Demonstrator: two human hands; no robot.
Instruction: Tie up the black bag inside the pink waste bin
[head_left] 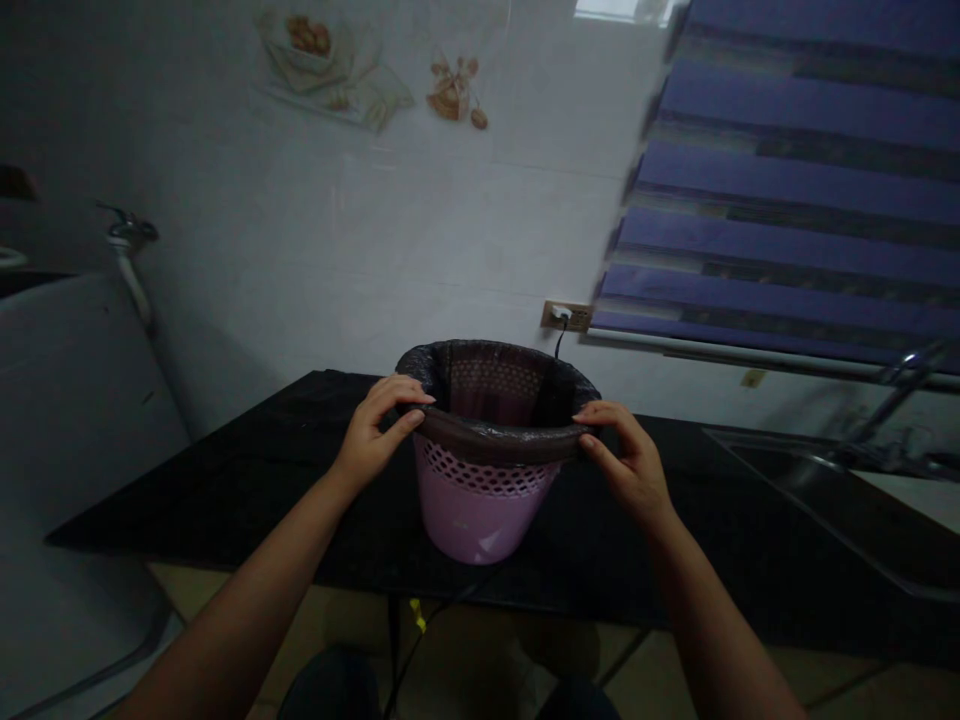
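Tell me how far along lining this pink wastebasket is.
Nearly finished. Done: the dark plastic bag lines the pink perforated wastebasket, folded over the back rim. In hand: the left hand and right hand grip the bag's front edge at the rim. Left: apparently only seating that front edge, which the hands are still holding.

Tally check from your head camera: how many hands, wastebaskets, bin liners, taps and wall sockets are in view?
Hands: 2
Pink perforated wastebasket: 1
Dark plastic bin liner: 1
Taps: 2
Wall socket: 1
Total: 7
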